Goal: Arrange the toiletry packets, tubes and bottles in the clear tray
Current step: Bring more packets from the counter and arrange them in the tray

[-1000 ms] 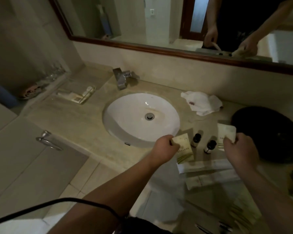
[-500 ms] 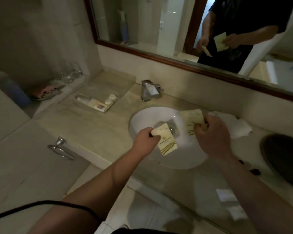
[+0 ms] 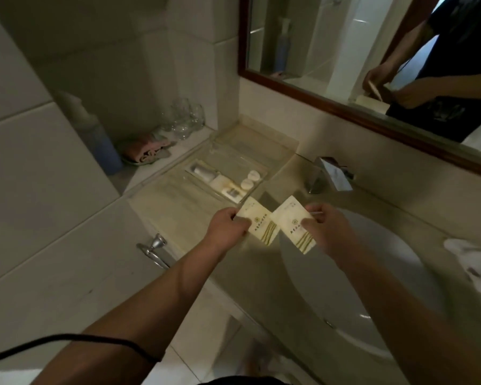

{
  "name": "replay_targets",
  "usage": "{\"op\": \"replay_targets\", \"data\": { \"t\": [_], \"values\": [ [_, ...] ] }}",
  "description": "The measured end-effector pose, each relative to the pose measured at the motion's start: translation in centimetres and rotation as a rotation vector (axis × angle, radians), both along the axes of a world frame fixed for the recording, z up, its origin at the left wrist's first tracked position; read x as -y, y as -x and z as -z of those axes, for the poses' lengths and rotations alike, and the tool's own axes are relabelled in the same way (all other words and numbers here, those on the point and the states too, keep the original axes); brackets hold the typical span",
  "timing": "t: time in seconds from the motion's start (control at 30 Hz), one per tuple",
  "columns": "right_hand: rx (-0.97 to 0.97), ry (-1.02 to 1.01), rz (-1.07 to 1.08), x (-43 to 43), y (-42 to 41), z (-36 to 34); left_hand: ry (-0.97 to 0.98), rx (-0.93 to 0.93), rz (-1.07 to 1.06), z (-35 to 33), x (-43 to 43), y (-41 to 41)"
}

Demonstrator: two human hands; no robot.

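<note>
We saw two cream, gold-striped toiletry packets held in the air just on the near side of the clear tray [image 3: 249, 150]. The left hand [image 3: 228, 230] pinched the left packet [image 3: 261, 223] by its edge and the right hand [image 3: 328, 232] pinched the right packet [image 3: 293, 220]. The packets were side by side, with their corners about touching. Inside the tray lay a pale tube [image 3: 203, 171], a small flat sachet [image 3: 229, 188] and two round white caps [image 3: 250, 180]. The chrome faucet [image 3: 331, 173] stood right of the tray, and the white basin [image 3: 358, 279] was nearer than the tray on that side. Behind the tray, on the ledge, were clear glasses [image 3: 185, 119], a pink cloth [image 3: 145, 150] and a blue bottle [image 3: 103, 147].
</note>
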State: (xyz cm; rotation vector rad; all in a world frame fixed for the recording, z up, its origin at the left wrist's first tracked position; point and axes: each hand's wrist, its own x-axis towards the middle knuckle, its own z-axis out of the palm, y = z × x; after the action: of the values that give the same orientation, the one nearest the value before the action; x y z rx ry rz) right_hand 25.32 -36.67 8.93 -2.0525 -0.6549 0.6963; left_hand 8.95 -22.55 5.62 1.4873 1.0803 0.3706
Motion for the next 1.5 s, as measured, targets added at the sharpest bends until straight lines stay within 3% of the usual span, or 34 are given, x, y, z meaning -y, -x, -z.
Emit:
{"op": "replay_targets", "data": {
  "t": [0.37, 0.5, 0.63, 0.8, 1.0, 1.2, 1.27, 1.37, 1.5],
  "values": [
    [-0.138, 0.004, -0.024, -13.0, -2.0, 3.9, -0.145, -0.179, -0.039, -0.6, -13.1, -2.4],
    [-0.061, 0.046, -0.092, -16.4, -2.2, 4.1, -0.28, -0.266, -0.009, -0.3, -19.7, -4.1],
    [-0.026, 0.121, -0.029, -20.2, -2.8, 3.9, -0.33, -0.335, 0.046, 1.0, -25.6, -6.2],
    [0.041, 0.272, 0.018, -25.1, -4.0, 5.2, -0.249, -0.344, 0.149, 3.2, -30.6, -8.5],
    [0.022, 0.332, 0.039, -30.0, -4.3, 6.6, -0.341, -0.438, 0.202, 5.4, -33.0, -8.6],
    [0.111, 0.399, 0.03, -33.2, -4.4, 7.8, -0.756, -0.542, 0.268, 6.7, -31.7, -8.0],
    [0.157, 0.408, 0.006, -33.7, -4.3, 7.9, -0.854, -0.52, 0.419, 6.8, -30.7, -7.7],
    [0.243, 0.424, -0.032, -33.9, -3.9, 7.5, -0.804, -0.484, 0.73, 7.7, -30.0, -7.4],
    [0.494, 0.498, -0.152, -32.7, -2.8, 7.7, -0.754, -0.551, 0.877, 8.4, -30.6, -7.0]
  ]
}}
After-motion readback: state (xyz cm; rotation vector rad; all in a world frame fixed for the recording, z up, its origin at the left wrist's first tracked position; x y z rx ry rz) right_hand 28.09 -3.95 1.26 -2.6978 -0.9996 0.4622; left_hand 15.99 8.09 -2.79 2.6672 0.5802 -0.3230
